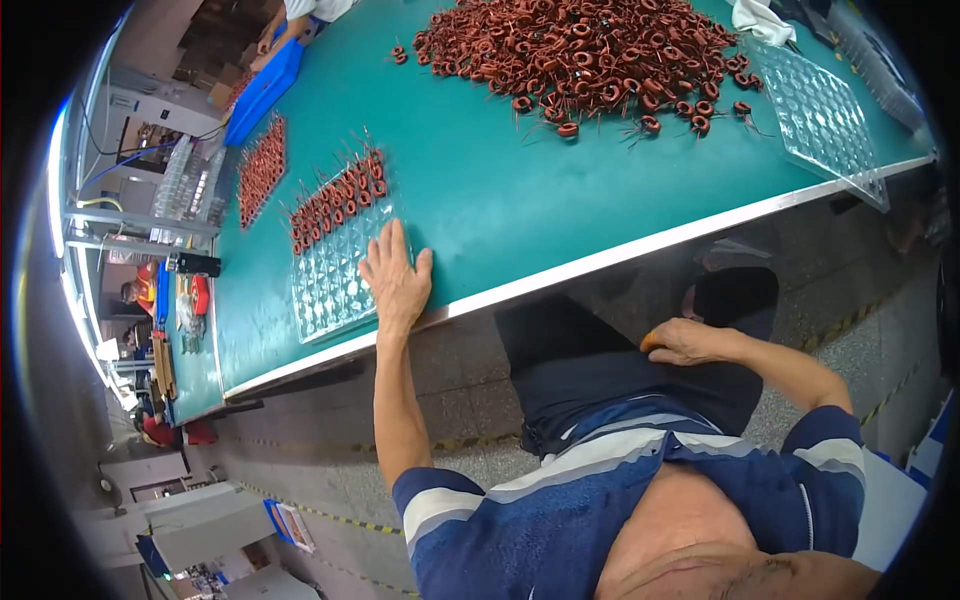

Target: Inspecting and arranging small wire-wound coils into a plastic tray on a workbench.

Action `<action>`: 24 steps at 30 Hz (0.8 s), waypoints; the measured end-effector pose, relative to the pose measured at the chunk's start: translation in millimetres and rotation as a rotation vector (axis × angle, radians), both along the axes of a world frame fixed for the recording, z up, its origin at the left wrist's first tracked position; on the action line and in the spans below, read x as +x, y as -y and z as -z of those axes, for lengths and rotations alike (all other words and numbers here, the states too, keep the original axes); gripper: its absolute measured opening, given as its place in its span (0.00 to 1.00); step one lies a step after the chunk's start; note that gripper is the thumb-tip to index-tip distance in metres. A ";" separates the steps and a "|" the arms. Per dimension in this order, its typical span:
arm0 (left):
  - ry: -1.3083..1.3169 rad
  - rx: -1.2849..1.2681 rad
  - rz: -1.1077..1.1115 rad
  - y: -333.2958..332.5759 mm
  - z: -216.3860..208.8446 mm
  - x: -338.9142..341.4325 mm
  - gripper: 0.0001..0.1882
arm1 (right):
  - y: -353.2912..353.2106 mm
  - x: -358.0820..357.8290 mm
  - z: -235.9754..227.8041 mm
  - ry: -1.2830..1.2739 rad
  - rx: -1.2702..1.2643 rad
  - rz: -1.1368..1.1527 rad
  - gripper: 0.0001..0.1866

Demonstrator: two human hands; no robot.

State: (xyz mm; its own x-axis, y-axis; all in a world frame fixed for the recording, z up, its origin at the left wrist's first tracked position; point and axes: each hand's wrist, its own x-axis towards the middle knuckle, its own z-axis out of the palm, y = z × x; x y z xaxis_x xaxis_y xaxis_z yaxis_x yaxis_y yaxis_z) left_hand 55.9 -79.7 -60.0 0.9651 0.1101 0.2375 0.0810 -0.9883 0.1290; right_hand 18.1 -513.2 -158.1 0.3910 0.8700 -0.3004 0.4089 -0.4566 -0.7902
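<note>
My left hand (398, 284) lies with fingers spread on the near right edge of a clear plastic tray (335, 290) with moulded pockets. Red-brown wire-wound ring coils (338, 205) with thin upright leads fill the tray's far rows, while its nearer pockets hold none. Off the table, my right hand (692, 342) rests on my dark trousers, fingers loosely bent and no held object visible. Something orange covers one of its fingertips, perhaps a finger cover. Left of the tray stands a second group of coils (262, 170) in tight rows.
A large heap of loose coils (590, 55) covers the far middle of the green table (520, 210). Clear pocket trays (825, 115) overhang the right edge, near a white cloth (762, 20). A blue bin (265, 92) stands far left, beside another person's arm (270, 35).
</note>
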 end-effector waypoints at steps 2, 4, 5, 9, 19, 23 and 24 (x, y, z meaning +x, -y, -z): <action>-0.043 0.089 -0.001 16.6 3.7 5.7 0.28 | -4.4 21.5 -59.2 -0.077 0.138 -0.063 0.14; 0.062 -0.083 0.113 38.6 4.8 11.9 0.24 | -18.2 51.3 -114.2 0.010 0.263 -0.093 0.12; 0.106 -0.114 0.162 50.5 3.7 16.8 0.23 | -28.7 71.3 -139.8 0.009 0.297 -0.107 0.11; 0.120 -0.094 0.158 96.7 -2.2 13.6 0.22 | -104.7 173.6 -208.9 0.310 0.431 -0.123 0.09; 0.059 -0.214 0.162 111.2 -17.2 19.2 0.29 | -367.5 488.3 -159.4 1.258 -0.013 0.161 0.28; 0.055 -0.270 0.167 105.8 -18.9 22.5 0.30 | -418.3 538.2 -128.2 1.220 -0.231 0.219 0.29; 0.057 -0.284 0.165 104.4 -18.8 23.3 0.30 | -427.0 546.8 -122.5 1.238 -0.179 0.212 0.29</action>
State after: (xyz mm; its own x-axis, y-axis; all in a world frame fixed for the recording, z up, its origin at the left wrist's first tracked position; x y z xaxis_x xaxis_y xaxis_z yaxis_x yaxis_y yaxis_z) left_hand 79.2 -184.1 -41.3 0.9616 0.0231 0.2736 -0.0921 -0.9115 0.4009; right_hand 564.9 -86.2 -35.6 0.6199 0.7412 0.2576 0.7332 -0.6641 0.1464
